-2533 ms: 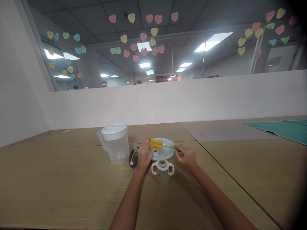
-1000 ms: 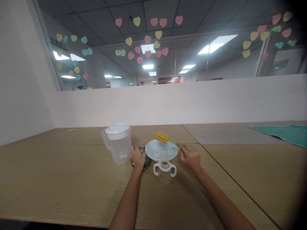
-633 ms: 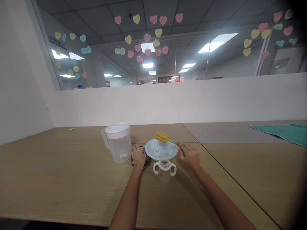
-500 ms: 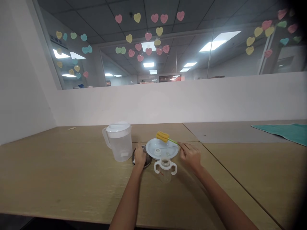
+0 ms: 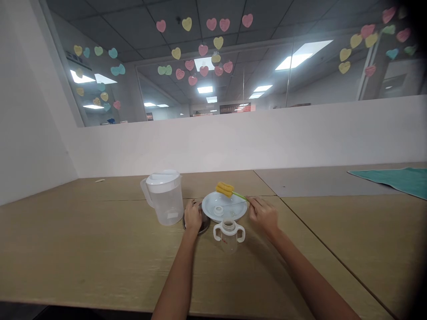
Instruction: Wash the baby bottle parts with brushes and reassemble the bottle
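My right hand [image 5: 264, 218] pinches the thin green handle of a bottle brush [image 5: 224, 189]. Its yellow sponge head hangs over the far rim of a pale blue-white plate [image 5: 208, 214]. On that plate lies a white ring-shaped cap [image 5: 218, 210], along with a small clear piece. My left hand [image 5: 193, 217] reaches down over a dark round dish [image 5: 204, 226], its fingers curled; what they hold, if anything, is hidden. A clear baby bottle [image 5: 229, 240] with two white handles stands upright and uncapped in front of the plate.
Left of the dish stands a translucent lidded pitcher [image 5: 166, 200]. A teal cloth [image 5: 396, 180] lies at the far right of the wooden table [image 5: 110, 258]. Behind it rise a white wall and a glass window with heart-shaped notes.
My left hand has gone from beside the sponge head to the dark dish, where its fingers keep shifting. The brush has moved slightly back over the plate's far rim, still in my right hand.
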Action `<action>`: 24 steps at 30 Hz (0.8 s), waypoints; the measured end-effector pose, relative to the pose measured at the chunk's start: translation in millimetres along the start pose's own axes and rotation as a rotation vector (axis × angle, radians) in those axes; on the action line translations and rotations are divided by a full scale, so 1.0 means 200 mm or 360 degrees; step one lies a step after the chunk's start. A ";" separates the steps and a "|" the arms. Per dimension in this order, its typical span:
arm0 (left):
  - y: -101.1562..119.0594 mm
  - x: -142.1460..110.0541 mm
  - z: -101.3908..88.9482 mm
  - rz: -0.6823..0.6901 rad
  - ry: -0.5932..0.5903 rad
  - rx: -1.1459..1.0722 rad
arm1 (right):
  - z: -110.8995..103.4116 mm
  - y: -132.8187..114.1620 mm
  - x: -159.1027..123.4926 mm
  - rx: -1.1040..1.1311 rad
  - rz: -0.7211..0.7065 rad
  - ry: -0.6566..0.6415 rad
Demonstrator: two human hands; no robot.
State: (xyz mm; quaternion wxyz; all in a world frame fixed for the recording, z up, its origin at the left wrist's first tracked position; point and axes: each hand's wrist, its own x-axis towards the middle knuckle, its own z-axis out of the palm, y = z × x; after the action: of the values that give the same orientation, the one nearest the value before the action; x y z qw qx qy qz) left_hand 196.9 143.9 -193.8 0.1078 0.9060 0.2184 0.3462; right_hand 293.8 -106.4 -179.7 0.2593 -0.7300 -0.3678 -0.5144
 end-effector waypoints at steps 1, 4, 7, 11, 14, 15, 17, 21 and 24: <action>0.00 0.00 0.00 0.0002 0.0020 0.0047 | 0.00 0.00 0.00 0.0003 0.0003 0.0001; 0.00 0.00 0.00 -0.0040 0.0058 0.0103 | 0.00 0.00 0.00 0.0003 0.0010 -0.0007; -0.01 0.01 -0.01 -0.0036 0.0054 0.0080 | 0.00 0.00 0.00 -0.0003 0.0014 -0.0010; 0.03 0.04 -0.05 0.0047 0.0236 -0.0170 | 0.00 0.00 0.00 -0.0009 0.0027 -0.0004; 0.11 0.05 -0.07 0.0244 0.0280 -0.0595 | 0.01 0.00 0.00 -0.0019 0.0054 0.0000; 0.14 0.04 -0.07 0.0331 0.0187 -0.0708 | 0.01 0.00 0.00 -0.0017 0.0060 0.0002; 0.21 0.03 -0.05 0.0500 -0.0076 -0.0837 | 0.01 0.01 0.00 -0.0011 0.0062 0.0002; 0.29 0.01 0.00 0.0738 -0.0476 -0.0723 | 0.02 0.01 0.00 -0.0016 0.0085 -0.0021; 0.30 0.00 0.00 0.0769 -0.0585 -0.0593 | 0.02 0.01 0.00 -0.0021 0.0132 -0.0012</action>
State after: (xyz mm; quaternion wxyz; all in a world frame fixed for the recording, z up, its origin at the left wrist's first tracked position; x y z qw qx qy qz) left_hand 215.1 90.8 -172.7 0.2237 0.9434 -0.0923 0.2269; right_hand 297.4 -104.8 -180.3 0.2741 -0.7483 -0.3348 -0.5028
